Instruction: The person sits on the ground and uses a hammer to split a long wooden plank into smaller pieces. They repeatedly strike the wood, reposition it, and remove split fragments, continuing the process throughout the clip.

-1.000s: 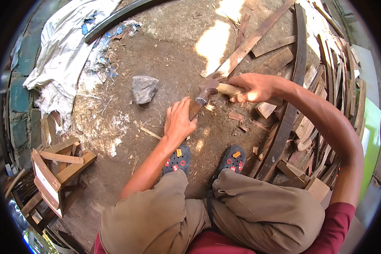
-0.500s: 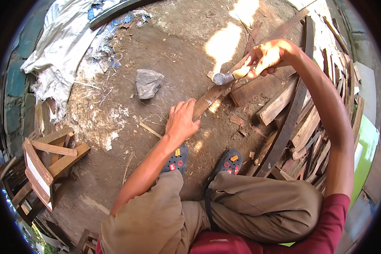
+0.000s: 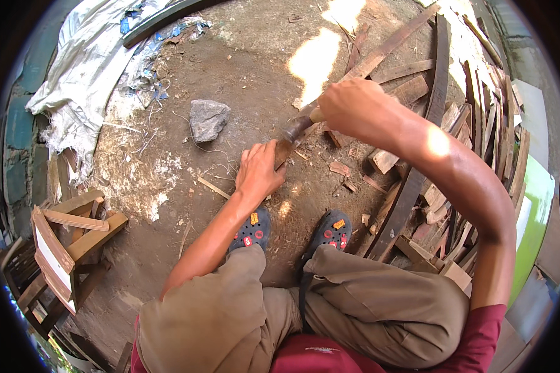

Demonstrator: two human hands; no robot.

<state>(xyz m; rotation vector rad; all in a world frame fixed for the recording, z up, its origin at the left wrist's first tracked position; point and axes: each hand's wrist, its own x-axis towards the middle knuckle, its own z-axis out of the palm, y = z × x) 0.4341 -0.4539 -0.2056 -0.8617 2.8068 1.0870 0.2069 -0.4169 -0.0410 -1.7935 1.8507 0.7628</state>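
A long wooden plank [image 3: 379,55] slants from the upper right down toward my feet. My left hand [image 3: 259,168] is closed around its near end, fingers over the top. My right hand [image 3: 358,107] grips the short pale handle of a hammer [image 3: 298,128] in a closed fist. The hammer's dark metal head lies over the plank, just beyond my left fingers. Whether it touches the wood I cannot tell. The handle and my right hand cover the middle of the plank.
A grey rock [image 3: 208,120] sits on the dirt floor, left of the plank. Scrap boards [image 3: 442,205] are piled on the right. A small wooden frame [image 3: 74,242] stands at the left, below a white torn sheet [image 3: 81,81]. My shoes [image 3: 333,231] are just below the plank.
My right hand has swung the hammer down and left, bringing its head closer to my left hand. My left hand stays on the plank's near end. The whole view has shifted slightly.
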